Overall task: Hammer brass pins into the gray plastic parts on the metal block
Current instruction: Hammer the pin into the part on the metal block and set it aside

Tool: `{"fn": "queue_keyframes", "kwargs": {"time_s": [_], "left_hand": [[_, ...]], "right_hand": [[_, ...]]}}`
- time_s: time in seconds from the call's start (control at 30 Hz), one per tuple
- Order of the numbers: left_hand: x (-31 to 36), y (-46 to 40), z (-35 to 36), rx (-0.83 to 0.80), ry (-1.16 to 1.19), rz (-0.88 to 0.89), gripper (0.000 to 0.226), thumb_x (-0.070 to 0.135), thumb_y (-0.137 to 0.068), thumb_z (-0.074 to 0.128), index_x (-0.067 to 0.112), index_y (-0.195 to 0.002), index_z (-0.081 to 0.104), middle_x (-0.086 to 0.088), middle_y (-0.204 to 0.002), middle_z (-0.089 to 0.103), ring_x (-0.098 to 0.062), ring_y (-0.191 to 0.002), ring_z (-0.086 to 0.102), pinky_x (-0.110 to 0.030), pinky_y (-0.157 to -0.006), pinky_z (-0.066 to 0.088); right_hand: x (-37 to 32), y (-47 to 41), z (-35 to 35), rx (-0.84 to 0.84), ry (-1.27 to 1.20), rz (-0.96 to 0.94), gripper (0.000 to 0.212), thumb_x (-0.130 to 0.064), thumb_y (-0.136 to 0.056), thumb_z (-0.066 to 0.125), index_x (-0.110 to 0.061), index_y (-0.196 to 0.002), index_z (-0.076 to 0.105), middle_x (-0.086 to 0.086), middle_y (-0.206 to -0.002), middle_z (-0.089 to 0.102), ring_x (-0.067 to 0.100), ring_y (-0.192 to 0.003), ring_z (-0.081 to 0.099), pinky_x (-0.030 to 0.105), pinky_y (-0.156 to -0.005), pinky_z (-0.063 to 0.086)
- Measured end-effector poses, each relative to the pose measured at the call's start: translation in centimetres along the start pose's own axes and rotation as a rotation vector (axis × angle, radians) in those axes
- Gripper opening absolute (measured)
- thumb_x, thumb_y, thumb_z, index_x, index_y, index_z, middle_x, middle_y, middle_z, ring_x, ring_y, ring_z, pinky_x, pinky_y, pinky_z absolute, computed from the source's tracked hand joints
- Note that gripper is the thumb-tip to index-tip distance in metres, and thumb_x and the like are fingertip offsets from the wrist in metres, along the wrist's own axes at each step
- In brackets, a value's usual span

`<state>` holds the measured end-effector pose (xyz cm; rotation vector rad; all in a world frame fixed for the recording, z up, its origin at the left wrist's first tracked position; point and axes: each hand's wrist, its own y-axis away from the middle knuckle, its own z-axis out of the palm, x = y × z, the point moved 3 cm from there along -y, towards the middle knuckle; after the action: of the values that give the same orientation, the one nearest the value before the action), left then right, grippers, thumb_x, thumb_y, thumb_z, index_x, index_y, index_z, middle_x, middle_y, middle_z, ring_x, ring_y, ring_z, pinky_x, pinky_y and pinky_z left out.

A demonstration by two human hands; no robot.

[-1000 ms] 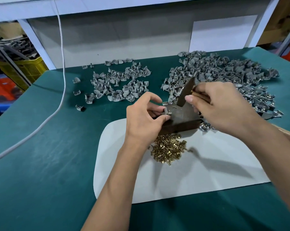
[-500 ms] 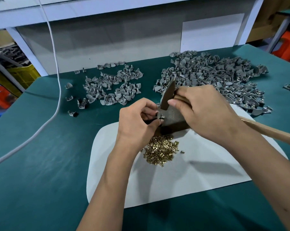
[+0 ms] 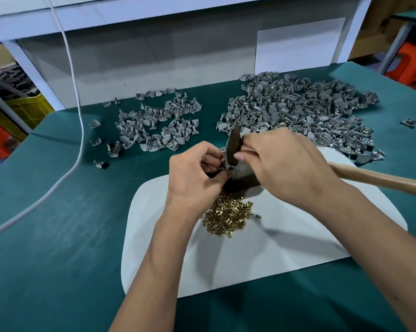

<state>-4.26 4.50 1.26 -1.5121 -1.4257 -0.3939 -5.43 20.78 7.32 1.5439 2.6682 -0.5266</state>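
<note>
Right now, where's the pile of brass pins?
In the head view, the brass pins lie heaped on the white mat, just in front of the metal block, between the two forearms and below the left hand.

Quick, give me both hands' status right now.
Left hand: fingers curled, pinching a small gray part on the metal block.
Right hand: gripping the hammer close to its head, wooden handle trailing right.

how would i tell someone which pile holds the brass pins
Find the white sheet lying on the green table. The brass pins heap on it just below the hands; they alone are small and shiny gold, unlike the gray plastic piles behind.
</note>
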Motion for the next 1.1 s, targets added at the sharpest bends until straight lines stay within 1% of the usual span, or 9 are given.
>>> {"fn": "queue_keyframes", "kwargs": {"time_s": [0.17, 0.3, 0.47, 0.57, 0.63, 0.8, 0.93, 1.0, 1.1], "left_hand": [[-0.1, -0.1, 0.1, 0.013, -0.010, -0.008, 0.031, 0.004, -0.066, 0.092, 0.017, -0.086, 0.072, 0.006, -0.073, 0.070, -0.007, -0.066, 0.062, -0.011, -0.064, 0.049], [0.0, 0.0, 0.1, 0.022, -0.011, 0.005, 0.031, 0.001, -0.065, 0.090, 0.017, -0.084, 0.071, 0.009, -0.071, 0.068, -0.004, -0.066, 0.061, -0.010, -0.063, 0.048], [-0.4, -0.1, 0.1, 0.001, 0.039, -0.013, 0.031, 0.004, -0.068, 0.090, 0.020, -0.087, 0.073, 0.008, -0.076, 0.071, -0.005, -0.074, 0.068, -0.010, -0.068, 0.049], [-0.5, -0.1, 0.0, -0.026, 0.086, -0.032, 0.032, 0.003, -0.070, 0.090, 0.022, -0.091, 0.073, 0.009, -0.079, 0.073, -0.005, -0.079, 0.071, -0.012, -0.072, 0.052], [-0.7, -0.2, -0.2, -0.030, 0.130, -0.054, 0.034, 0.002, -0.070, 0.090, 0.023, -0.092, 0.074, 0.009, -0.081, 0.075, -0.004, -0.082, 0.072, -0.014, -0.075, 0.054], [-1.0, -0.3, -0.4, -0.061, 0.318, -0.129, 0.034, 0.000, -0.072, 0.089, 0.017, -0.096, 0.073, -0.001, -0.090, 0.079, -0.016, -0.090, 0.076, -0.034, -0.087, 0.060], [-1.0, -0.3, -0.4, -0.086, 0.445, -0.129, 0.031, 0.000, -0.074, 0.088, 0.013, -0.097, 0.071, -0.003, -0.092, 0.080, -0.020, -0.092, 0.077, -0.029, -0.086, 0.060], [-1.0, -0.4, -0.4, -0.086, 0.479, -0.131, 0.030, 0.004, -0.074, 0.089, 0.015, -0.096, 0.072, -0.006, -0.092, 0.080, -0.023, -0.092, 0.077, -0.032, -0.086, 0.060], [-1.2, -0.4, -0.4, -0.082, 0.528, -0.151, 0.027, 0.013, -0.071, 0.089, 0.017, -0.094, 0.075, -0.011, -0.093, 0.079, -0.032, -0.094, 0.076, -0.048, -0.092, 0.060]], "right_hand": [[0.0, -0.1, -1.0, 0.116, -0.040, -0.015, 0.026, -0.047, -0.103, 0.047, -0.026, -0.102, 0.062, -0.001, -0.092, 0.070, 0.029, -0.081, 0.066, 0.039, -0.070, 0.054], [-0.1, 0.0, 0.2, 0.022, -0.001, -0.014, 0.029, -0.048, -0.103, 0.045, -0.024, -0.103, 0.062, 0.002, -0.094, 0.070, 0.031, -0.085, 0.066, 0.037, -0.071, 0.051], [1.1, -0.7, -0.6, 0.076, -0.099, 0.043, 0.027, -0.049, -0.102, 0.051, -0.025, -0.095, 0.060, 0.000, -0.085, 0.069, 0.028, -0.078, 0.065, 0.038, -0.071, 0.055], [2.2, -1.0, -0.8, 0.112, -0.169, 0.102, 0.023, -0.046, -0.101, 0.055, -0.029, -0.086, 0.054, -0.002, -0.079, 0.066, 0.026, -0.074, 0.063, 0.035, -0.066, 0.050], [3.4, -1.1, -0.7, 0.089, -0.165, 0.150, 0.020, -0.044, -0.100, 0.059, -0.027, -0.091, 0.060, -0.003, -0.082, 0.067, 0.025, -0.076, 0.064, 0.037, -0.069, 0.053], [7.5, -0.2, -0.3, -0.002, -0.045, 0.333, 0.010, -0.033, -0.092, 0.070, -0.027, -0.087, 0.065, 0.000, -0.085, 0.070, 0.030, -0.080, 0.064, 0.040, -0.073, 0.056], [10.3, 1.4, 0.0, -0.031, -0.004, 0.495, 0.007, -0.025, -0.082, 0.073, -0.028, -0.077, 0.068, 0.004, -0.087, 0.072, 0.035, -0.083, 0.065, 0.043, -0.076, 0.058], [11.0, 2.3, 0.2, -0.045, 0.022, 0.559, 0.009, -0.025, -0.078, 0.074, -0.029, -0.073, 0.068, 0.005, -0.084, 0.072, 0.035, -0.081, 0.064, 0.041, -0.073, 0.057], [11.7, 3.0, 0.8, -0.099, 0.064, 0.624, 0.022, -0.026, -0.077, 0.077, -0.034, -0.061, 0.064, 0.003, -0.076, 0.069, 0.033, -0.076, 0.062, 0.033, -0.064, 0.047]]}}
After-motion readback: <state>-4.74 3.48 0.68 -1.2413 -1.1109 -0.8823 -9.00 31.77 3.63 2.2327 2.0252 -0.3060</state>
